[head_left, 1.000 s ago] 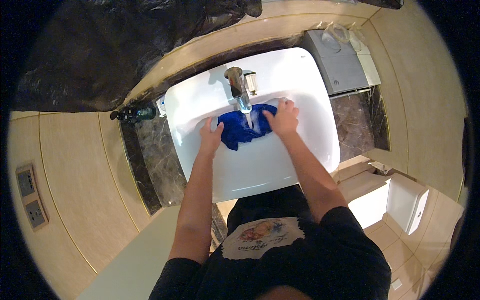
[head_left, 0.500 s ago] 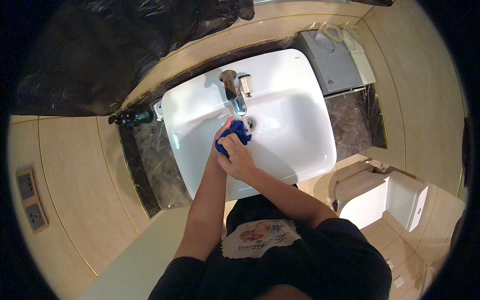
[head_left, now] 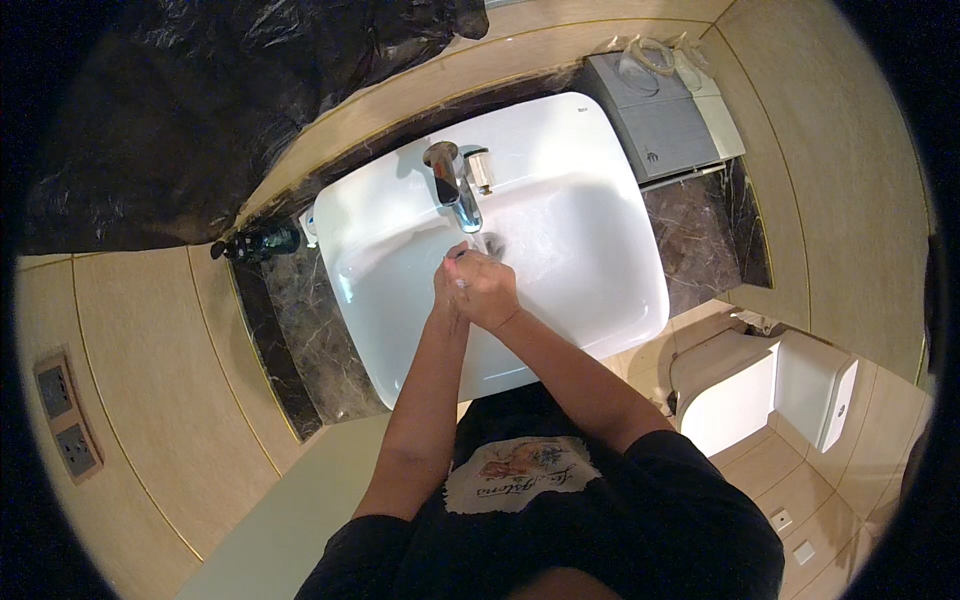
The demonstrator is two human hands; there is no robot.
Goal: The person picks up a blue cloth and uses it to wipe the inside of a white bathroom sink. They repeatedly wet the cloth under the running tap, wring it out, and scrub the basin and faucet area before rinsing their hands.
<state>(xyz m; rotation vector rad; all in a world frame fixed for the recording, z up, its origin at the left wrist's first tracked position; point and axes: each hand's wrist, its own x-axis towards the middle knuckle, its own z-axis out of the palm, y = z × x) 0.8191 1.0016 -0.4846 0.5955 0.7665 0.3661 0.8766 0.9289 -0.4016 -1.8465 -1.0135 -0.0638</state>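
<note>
Together, two bare hands, the left hand (head_left: 447, 278) and the right hand (head_left: 489, 289), clasp over one white sink (head_left: 590, 250), just below the spout of a single chrome tap (head_left: 452, 185). The right hand's fingers are closed over the left hand; the left's are mostly covered, and how far they curl cannot be told. One blue cloth, wadded in both hands half a second earlier, is out of sight, apparently within their clasp; a small dark patch near the fingertips is too small to identify. Which way the cloth points, and how its long axis runs, cannot be told. The clasped hands point away from the person, toward the tap, and two forearms converge on them from below. The tap's spout points back toward the person and slightly right, near one drain (head_left: 494, 243).

One small pale fitting (head_left: 480, 168) sits just right of the tap. On the dark marbled tabletop (head_left: 325, 345), one dark bottle (head_left: 268, 242) is left of the sink, nozzle end leftward, and one grey box (head_left: 655, 115) is to the right. One black plastic sheet (head_left: 180, 120) covers the upper left; one white toilet (head_left: 735, 395) is at lower right.
</note>
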